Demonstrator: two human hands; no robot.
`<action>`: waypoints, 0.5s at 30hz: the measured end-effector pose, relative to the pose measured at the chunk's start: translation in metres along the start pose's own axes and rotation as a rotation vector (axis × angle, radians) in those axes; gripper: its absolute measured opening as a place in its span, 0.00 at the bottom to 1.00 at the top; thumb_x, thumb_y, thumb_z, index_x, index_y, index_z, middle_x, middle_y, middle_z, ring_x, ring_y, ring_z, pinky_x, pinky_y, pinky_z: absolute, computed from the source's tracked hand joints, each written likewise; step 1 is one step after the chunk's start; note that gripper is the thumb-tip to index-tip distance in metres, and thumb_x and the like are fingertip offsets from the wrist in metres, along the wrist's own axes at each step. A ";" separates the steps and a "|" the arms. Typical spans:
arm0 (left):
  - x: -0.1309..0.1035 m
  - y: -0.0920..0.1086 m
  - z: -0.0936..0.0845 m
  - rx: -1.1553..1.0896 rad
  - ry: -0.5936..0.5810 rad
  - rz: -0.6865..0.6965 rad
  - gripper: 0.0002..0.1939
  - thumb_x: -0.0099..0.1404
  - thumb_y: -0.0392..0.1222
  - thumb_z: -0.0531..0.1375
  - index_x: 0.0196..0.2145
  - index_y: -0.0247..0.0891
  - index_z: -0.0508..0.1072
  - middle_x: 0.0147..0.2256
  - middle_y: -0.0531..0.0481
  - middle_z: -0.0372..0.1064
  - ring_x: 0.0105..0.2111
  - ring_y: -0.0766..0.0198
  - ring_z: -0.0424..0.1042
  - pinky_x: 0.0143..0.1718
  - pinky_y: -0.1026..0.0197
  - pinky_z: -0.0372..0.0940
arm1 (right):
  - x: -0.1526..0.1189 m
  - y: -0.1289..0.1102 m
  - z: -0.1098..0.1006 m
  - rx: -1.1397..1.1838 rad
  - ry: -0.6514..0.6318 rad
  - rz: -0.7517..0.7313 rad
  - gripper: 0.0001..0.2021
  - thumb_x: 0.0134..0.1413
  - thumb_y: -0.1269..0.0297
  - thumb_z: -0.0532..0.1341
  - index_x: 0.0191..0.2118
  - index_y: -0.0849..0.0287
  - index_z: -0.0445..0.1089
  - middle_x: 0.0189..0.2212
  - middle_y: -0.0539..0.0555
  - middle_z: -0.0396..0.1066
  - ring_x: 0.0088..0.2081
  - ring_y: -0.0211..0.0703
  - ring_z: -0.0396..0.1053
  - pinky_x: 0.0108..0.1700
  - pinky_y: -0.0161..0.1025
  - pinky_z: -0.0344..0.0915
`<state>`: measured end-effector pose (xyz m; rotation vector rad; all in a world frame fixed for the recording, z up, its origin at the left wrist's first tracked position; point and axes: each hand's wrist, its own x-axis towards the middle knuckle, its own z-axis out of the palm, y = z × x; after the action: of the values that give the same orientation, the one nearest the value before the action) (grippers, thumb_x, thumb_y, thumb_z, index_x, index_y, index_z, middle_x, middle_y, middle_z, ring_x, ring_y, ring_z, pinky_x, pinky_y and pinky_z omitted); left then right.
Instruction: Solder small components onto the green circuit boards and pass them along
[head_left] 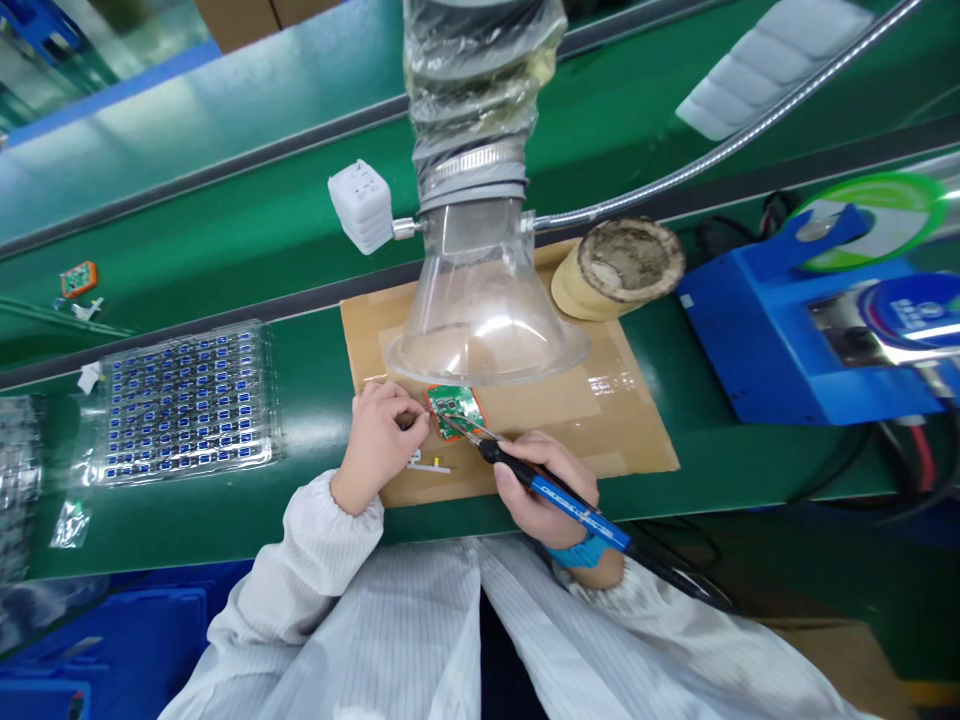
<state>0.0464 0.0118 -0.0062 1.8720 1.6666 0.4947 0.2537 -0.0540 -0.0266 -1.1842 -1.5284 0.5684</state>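
Observation:
A green circuit board [454, 412] with an orange rim lies on the cardboard sheet [630, 420]. My left hand [381, 435] is at the board's left edge, thumb and forefinger pinched together; whatever sits between them is too small to make out. In my right hand [544, 485] is a soldering iron [577, 510] with a blue and black handle, gripped like a pen. Its thin metal end reaches over the board's surface; whether it touches cannot be told. Just below the board rests a small white plastic piece with a yellow spot [433, 465].
A clear fume hood [487, 320] hangs right above the board. Behind it stands a round yellowish pot [619, 270]. To the right is a blue machine [757, 340] with cables. A clear tray [180, 400] of small blue parts lies left. White blocks [361, 205] stand behind.

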 end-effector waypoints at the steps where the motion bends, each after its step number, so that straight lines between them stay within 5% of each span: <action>1: 0.000 0.000 0.000 -0.001 0.000 -0.002 0.08 0.62 0.35 0.66 0.25 0.41 0.78 0.30 0.51 0.74 0.39 0.57 0.69 0.43 0.51 0.57 | -0.001 0.000 -0.001 0.004 0.004 0.003 0.09 0.55 0.71 0.66 0.42 0.53 0.74 0.28 0.50 0.75 0.28 0.43 0.74 0.30 0.40 0.72; 15: 0.000 -0.006 -0.011 0.068 -0.128 0.131 0.05 0.62 0.33 0.64 0.30 0.39 0.73 0.37 0.49 0.69 0.44 0.56 0.68 0.49 0.51 0.62 | -0.011 0.030 -0.014 -0.026 0.202 0.190 0.06 0.58 0.65 0.67 0.42 0.53 0.77 0.36 0.55 0.79 0.38 0.48 0.79 0.40 0.44 0.77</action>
<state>0.0352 0.0139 -0.0013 2.0273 1.5015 0.3663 0.2776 -0.0555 -0.0518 -1.3736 -1.2644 0.5368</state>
